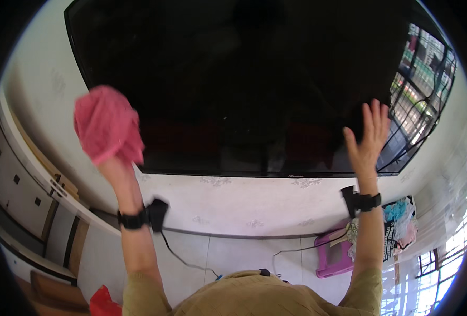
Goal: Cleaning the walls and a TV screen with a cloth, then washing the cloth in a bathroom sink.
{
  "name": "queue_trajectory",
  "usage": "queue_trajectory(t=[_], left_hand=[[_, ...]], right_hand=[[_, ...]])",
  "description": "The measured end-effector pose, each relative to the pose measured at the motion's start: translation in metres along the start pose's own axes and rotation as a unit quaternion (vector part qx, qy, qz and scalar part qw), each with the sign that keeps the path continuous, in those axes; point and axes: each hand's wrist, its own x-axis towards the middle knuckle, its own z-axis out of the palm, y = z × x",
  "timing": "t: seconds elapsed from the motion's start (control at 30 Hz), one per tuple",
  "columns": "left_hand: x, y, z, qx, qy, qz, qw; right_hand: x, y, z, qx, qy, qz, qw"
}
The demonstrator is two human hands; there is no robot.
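A large Hisense flat-screen television (237, 87) with a dark, glossy screen hangs in front of me on the wall. My left hand (115, 168) holds a pink cloth (107, 120) at the screen's lower left corner; the cloth covers its fingers. Over by the lower right part of the screen is my right hand (370, 138), fingers spread and nothing in it. It appears to be against the glass, near a bright reflection of a barred window. Both wrists wear black straps with small devices and cables.
Below the television is a pale patterned wall (253, 201) meeting a tiled floor (241, 252). A purple plastic stool (324, 264) and a pile of bags (401, 229) sit at lower right. At left is a white door frame (32, 166); something red (105, 302) lies lower left.
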Motion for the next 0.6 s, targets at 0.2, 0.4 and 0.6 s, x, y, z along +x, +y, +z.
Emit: queue_trajectory(t=[0.2, 0.4, 0.6], left_hand=[[0.006, -0.062, 0.054, 0.341, -0.008, 0.23, 0.911], [-0.161, -0.086, 0.14, 0.394, -0.36, 0.393, 0.749], [-0.172, -0.128, 0.043, 0.391, -0.363, 0.441, 0.722]], right_hand=[[-0.016, 0.02, 0.026, -0.038, 0.042, -0.008, 0.998], [-0.017, 0.028, 0.033, -0.062, 0.066, -0.022, 0.996], [-0.024, 0.032, 0.041, -0.07, 0.043, -0.057, 0.995]])
